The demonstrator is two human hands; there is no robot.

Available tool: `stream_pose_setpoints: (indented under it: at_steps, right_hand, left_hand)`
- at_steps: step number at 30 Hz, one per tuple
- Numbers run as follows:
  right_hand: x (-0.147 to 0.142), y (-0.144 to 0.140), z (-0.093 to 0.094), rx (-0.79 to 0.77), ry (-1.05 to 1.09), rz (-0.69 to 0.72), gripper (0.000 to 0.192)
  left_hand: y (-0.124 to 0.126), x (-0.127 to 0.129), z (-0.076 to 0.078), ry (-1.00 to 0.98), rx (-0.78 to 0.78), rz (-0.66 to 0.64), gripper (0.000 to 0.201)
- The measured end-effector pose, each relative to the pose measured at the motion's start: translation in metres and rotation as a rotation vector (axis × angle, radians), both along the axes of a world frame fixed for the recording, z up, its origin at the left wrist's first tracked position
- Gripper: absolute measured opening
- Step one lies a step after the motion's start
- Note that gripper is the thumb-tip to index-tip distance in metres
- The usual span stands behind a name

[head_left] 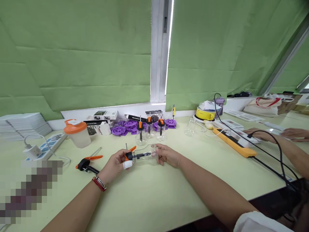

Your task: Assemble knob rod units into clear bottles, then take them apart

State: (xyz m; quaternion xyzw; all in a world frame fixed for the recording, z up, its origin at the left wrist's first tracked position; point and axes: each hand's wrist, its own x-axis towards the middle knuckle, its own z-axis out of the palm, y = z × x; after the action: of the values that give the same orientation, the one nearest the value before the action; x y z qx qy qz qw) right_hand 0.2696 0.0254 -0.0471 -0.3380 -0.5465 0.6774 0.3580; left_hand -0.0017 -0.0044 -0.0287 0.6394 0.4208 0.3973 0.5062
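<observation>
Between my hands a clear glass bottle (146, 155) lies on its side above the table, its black tube showing through the glass. My left hand (117, 163), with white tape on one finger, is closed on the black-and-orange spray head (128, 156) at the neck. My right hand (167, 155) grips the bottle's base end. Just left of my left hand, a loose black-and-orange spray head (88, 164) rests on the table. Beyond the bottle stand three similar glass bottles (141, 134) with spray heads fitted. Another glass bottle (190, 129), without a head, is behind to the right.
Purple plastic parts (124, 127) and printed boxes (103, 126) line the wall. An orange-lidded shaker cup (78, 133) and a white power strip (49, 146) are at left. On the right are a yellow pot (205, 112), an orange power strip (234, 144), cables and a co-worker's hands (295, 133).
</observation>
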Motion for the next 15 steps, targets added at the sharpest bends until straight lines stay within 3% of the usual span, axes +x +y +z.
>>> stream_pose_setpoints:
  at_steps: [8,11,15]
  right_hand:
    - [-0.0094,0.0030,-0.0066,0.031,-0.096,-0.112,0.057]
    - [-0.0077,0.0000,-0.0052,0.036,0.022,-0.090,0.058]
    - [-0.0033,-0.0028,-0.0027,0.022,0.102,-0.002,0.076]
  left_hand:
    - [0.0031,-0.0002,-0.0060,-0.006,-0.007,0.007,0.041]
    - [0.0032,0.0009,-0.0029,0.001,-0.014,0.030,0.041]
    - [0.0026,0.0011,0.0001,-0.008,-0.010,0.042,0.042]
